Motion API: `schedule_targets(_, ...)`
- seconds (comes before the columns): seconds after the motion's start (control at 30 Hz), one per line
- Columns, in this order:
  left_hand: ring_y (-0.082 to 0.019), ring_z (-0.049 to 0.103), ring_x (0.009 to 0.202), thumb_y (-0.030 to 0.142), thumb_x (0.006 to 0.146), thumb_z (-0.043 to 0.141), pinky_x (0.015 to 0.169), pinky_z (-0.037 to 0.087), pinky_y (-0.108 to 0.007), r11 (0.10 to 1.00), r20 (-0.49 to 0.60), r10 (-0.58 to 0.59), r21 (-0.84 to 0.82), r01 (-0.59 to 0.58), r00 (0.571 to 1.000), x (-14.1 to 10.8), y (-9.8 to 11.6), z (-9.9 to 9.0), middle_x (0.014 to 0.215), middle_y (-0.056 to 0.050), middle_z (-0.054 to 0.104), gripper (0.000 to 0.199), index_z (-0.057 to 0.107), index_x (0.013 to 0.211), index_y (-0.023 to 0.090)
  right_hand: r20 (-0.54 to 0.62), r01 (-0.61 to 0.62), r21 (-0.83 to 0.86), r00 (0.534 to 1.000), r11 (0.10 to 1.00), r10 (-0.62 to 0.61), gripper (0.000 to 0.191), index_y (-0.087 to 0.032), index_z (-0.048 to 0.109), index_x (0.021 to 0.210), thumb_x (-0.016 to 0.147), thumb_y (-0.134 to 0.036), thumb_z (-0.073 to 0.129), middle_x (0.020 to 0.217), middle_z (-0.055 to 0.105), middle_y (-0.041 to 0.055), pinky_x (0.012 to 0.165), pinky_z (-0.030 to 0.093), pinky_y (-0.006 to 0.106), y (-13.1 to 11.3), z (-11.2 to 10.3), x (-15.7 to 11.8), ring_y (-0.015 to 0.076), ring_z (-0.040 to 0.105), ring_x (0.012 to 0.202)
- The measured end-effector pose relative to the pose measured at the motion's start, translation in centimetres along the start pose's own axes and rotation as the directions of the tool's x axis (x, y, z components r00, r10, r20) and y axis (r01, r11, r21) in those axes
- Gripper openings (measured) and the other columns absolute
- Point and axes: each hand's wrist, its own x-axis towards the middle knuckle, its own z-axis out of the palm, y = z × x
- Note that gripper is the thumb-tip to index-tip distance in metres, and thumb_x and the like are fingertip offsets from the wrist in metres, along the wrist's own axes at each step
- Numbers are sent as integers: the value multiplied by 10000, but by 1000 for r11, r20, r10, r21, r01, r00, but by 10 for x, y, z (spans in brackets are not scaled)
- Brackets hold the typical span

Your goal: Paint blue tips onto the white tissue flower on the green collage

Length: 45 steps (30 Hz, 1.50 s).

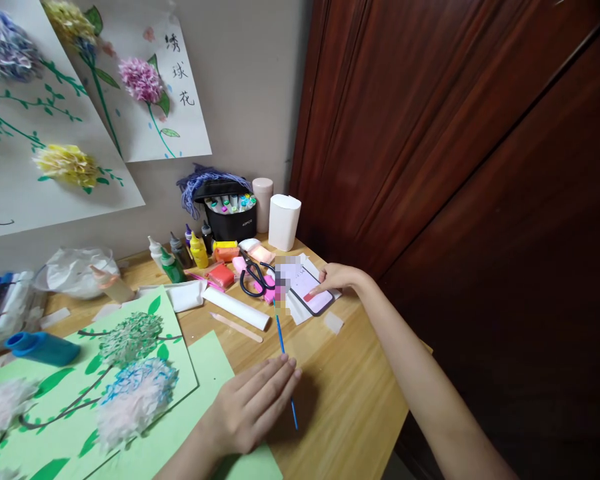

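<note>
My left hand [255,403] is palm down at the front of the table, fingers held together around a thin blue paintbrush [279,332]. The brush slants out on both sides of the fingers, and my thumb is hidden. To the right, my right hand [333,279] reaches over a smartphone [321,301] with a lit screen, one fingertip on the glass beside a red patch. Left of my left hand, light green paper [215,360] bears tissue-paper flowers; the pale one [135,413] has blue colour on its upper part. A blue paint bottle [45,349] lies on the paper's left.
Black scissors [254,279], clay packets [221,275], a white roll [236,309] and a wooden stick [236,327] lie mid-table. Paint bottles [199,250], a marker case [233,220] and a white container [284,223] stand behind. Dark wooden panelling [430,167] borders the right.
</note>
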Motion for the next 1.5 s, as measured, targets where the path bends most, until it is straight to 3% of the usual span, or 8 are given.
schedule_targets(0.27, -195, 549, 1261, 92, 1005, 277, 1034, 510, -286, 1000, -24, -2, -10, 1, 1000, 2, 2, 1, 1219, -109, 675, 396, 619, 1196, 36, -166, 98, 159, 984, 982, -71, 489, -161, 518, 632, 857, -593, 472, 456, 421, -48, 420, 313, 222, 11, 7, 0, 65, 364, 404)
schedule_targets(0.43, -189, 562, 1246, 91, 1003, 290, 1027, 514, -285, 1000, -45, -12, 12, 12, 999, 1, 4, 3, 1192, -116, 688, 383, 623, 1187, 40, -353, 373, 161, 886, 914, -300, 342, -175, 535, 737, 862, -492, 509, 600, 497, -34, 531, 372, 224, -5, 10, -25, 94, 451, 547)
schedule_targets(0.53, -197, 571, 1235, 92, 1004, 287, 1018, 521, -291, 1000, -51, -10, 28, 11, 999, 3, 4, -2, 1184, -121, 691, 387, 624, 1183, 31, -246, 552, 130, 823, 824, -512, 205, -177, 629, 813, 760, -366, 689, 791, 630, 5, 700, 462, 241, -25, 21, -65, 131, 577, 750)
schedule_targets(0.63, -196, 572, 1234, 85, 1000, 287, 1023, 517, -295, 998, -60, -9, 63, 13, 998, 6, 5, -14, 1188, -125, 688, 389, 621, 1192, 34, 27, 793, -12, 609, 609, -793, 168, -192, 673, 971, 804, -207, 658, 847, 674, 24, 705, 484, 247, -44, 46, -110, 129, 607, 757)
schedule_targets(0.83, -208, 604, 1195, 99, 985, 324, 997, 539, -291, 989, -71, 35, 144, -25, 997, 8, 10, -51, 1196, -124, 683, 369, 631, 1177, 25, -96, 973, -211, 72, 91, -993, 262, -171, 625, 1087, 854, -65, 571, 838, 699, 53, 709, 512, 254, -68, 98, -150, 135, 629, 777)
schedule_targets(1.07, -156, 673, 1046, 81, 959, 385, 959, 541, -250, 979, -149, 26, 202, 5, 988, 8, 15, -77, 1033, -59, 745, 321, 682, 1076, 49, -175, 926, -363, -176, -102, -969, 228, -113, 630, 1082, 884, -91, 518, 806, 709, 92, 666, 541, 281, -89, 122, -148, 158, 645, 747)
schedule_targets(1.3, -133, 651, 963, 103, 981, 393, 856, 519, -251, 960, -155, -256, 79, 270, 954, 19, 22, -100, 991, -62, 729, 305, 630, 1172, 120, -320, 906, -412, -244, -97, -916, 239, -135, 642, 1097, 917, -141, 485, 826, 717, 96, 686, 563, 288, -105, 140, -139, 170, 659, 793)
schedule_targets(1.5, -217, 645, 897, 519, 914, 518, 676, 588, -323, 935, 14, -346, -76, 346, 938, 12, 45, -140, 885, -70, 688, 329, 678, 1111, 310, -554, 945, -318, -120, 76, -824, 273, -216, 656, 971, 768, -34, 675, 768, 702, 35, 654, 567, 285, -114, 157, -121, 163, 684, 713)
